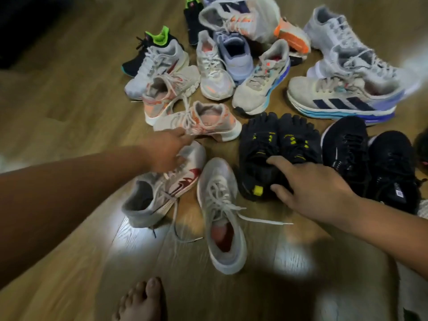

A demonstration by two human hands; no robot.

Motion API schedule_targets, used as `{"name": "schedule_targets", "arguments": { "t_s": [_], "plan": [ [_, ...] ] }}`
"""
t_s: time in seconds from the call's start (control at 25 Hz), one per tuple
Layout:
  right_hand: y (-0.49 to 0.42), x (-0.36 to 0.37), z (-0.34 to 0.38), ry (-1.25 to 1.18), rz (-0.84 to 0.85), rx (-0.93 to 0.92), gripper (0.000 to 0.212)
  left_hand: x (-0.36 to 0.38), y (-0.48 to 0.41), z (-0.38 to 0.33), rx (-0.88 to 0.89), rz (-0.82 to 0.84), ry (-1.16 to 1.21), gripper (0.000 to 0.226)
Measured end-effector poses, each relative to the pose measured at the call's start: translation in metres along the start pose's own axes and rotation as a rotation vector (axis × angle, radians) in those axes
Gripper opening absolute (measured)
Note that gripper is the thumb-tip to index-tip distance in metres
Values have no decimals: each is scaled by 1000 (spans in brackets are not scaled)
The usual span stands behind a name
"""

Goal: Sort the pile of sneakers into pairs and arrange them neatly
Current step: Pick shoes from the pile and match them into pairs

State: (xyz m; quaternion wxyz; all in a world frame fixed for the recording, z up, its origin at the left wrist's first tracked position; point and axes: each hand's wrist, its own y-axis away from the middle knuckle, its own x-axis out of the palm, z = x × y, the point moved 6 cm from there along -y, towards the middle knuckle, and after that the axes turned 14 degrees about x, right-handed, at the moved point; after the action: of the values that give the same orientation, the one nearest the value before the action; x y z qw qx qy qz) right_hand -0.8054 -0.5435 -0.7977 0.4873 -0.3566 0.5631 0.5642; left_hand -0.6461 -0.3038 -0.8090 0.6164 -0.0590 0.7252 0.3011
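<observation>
Several sneakers lie in a loose pile on the wooden floor point(69, 107). My left hand point(165, 150) reaches forward, its fingertips at the side of a white and pink sneaker point(203, 121); the palm hides the fingers' grip. Under that hand lies a white sneaker with a red swoosh point(162, 191). Beside it a grey-white sneaker point(222, 212) points away from me, its lace trailing right. My right hand point(310, 191) rests with fingers spread on a pair of black toe shoes with yellow marks point(273, 144).
Two black sneakers point(370, 163) stand side by side right of the toe shoes. Behind them lies a white sneaker with navy stripes point(342, 98). More white, lilac and orange sneakers crowd the back. My bare foot point(141, 300) is at the bottom edge.
</observation>
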Motion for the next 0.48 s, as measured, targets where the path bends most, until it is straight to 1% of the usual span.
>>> {"name": "schedule_targets", "arguments": {
  "t_s": [0.04,0.08,0.12,0.16,0.24,0.36,0.44,0.48],
  "plan": [
    [-5,-3,17,-26,47,-61,55,14,21,26,-148,131,27,52],
    [-9,-2,33,-20,100,-120,54,23,39,39,-249,201,113,60],
    [-15,-1,45,-12,133,-165,54,31,54,45,-310,222,230,66],
    [-24,-2,53,1,142,-190,53,36,64,46,-336,208,345,69],
    [-53,-5,67,59,113,-206,51,44,79,40,-339,173,485,66],
    [-110,-20,93,35,14,-179,54,53,94,20,-325,179,579,58],
    [-138,-20,112,116,-9,-199,53,60,99,14,-314,208,476,51],
    [-148,-13,119,188,23,-205,53,61,101,15,-307,218,401,42]
  ]
}}
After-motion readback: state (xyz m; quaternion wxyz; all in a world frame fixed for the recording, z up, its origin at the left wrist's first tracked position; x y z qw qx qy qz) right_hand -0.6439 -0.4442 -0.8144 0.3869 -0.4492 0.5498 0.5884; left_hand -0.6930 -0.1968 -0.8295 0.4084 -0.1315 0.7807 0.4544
